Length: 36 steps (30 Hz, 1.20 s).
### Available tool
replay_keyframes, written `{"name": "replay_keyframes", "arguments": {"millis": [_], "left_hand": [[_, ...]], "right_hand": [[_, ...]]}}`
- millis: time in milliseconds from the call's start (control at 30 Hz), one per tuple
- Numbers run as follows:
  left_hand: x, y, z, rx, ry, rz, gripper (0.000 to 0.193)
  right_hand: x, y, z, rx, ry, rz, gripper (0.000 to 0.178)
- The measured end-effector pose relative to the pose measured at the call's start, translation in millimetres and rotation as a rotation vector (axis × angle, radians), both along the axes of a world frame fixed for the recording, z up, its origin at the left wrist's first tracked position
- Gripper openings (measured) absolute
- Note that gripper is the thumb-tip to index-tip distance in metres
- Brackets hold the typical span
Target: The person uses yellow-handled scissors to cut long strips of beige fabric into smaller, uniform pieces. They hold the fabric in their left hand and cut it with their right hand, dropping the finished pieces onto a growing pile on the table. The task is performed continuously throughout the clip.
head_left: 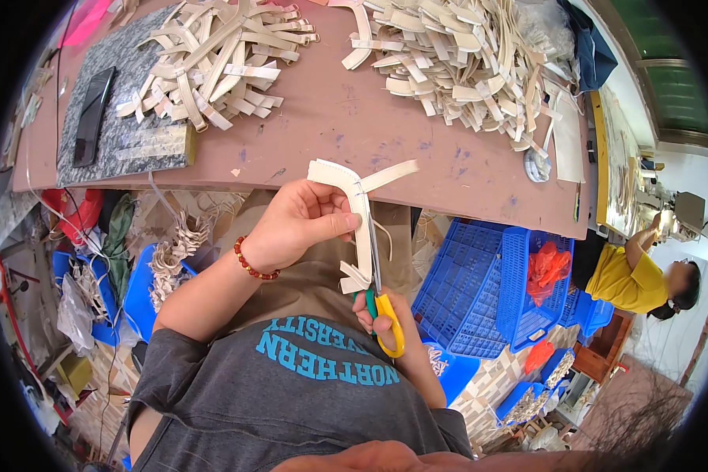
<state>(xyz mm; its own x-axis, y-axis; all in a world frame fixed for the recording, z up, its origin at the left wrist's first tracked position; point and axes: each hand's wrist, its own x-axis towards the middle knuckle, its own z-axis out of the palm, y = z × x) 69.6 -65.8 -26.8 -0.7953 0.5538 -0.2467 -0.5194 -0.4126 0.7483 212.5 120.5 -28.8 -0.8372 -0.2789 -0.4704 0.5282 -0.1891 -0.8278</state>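
Observation:
In front of my waist, my left hand (295, 219) pinches a cream leather-like strap piece (362, 245) between thumb and fingers. The piece is stitched along its edge, bends at the top and has a narrow side strap (389, 175) pointing right. Scissors (389, 337) with yellow and green handles are in my right hand (411, 321), fingers around the handles. Their blades point upward along the strap's right edge; whether they touch it I cannot tell. A thin cream strip (384, 236) hangs just right of the blades.
On the brown table (315, 126) lie two heaps of similar straps, one left (220, 59) and one right (464, 63). A black phone (94, 118) rests on a speckled slab (145, 153). Blue crates (464, 291) stand below right. A person in yellow (633, 279) works farther right.

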Motion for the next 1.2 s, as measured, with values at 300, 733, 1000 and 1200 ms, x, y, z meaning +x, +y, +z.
{"name": "replay_keyframes", "arguments": {"millis": [300,733,1000,1200], "left_hand": [[1.2,-0.8,2.7,-0.046,0.045,-0.072,0.019],[0.7,1.1,7.5,-0.026,0.09,-0.121,0.023],[-3.4,1.0,4.6,0.007,0.023,-0.011,0.022],[-18.5,-6.2,0.2,0.082,0.041,-0.135,0.019]], "right_hand": [[-5.6,-5.1,12.5,0.097,-0.077,0.005,0.087],[-2.3,-6.2,14.8,0.126,-0.078,-0.041,0.083],[10.7,9.4,-10.0,0.009,0.031,0.006,0.035],[11.0,7.2,-7.9,0.105,0.018,0.038,0.037]]}}
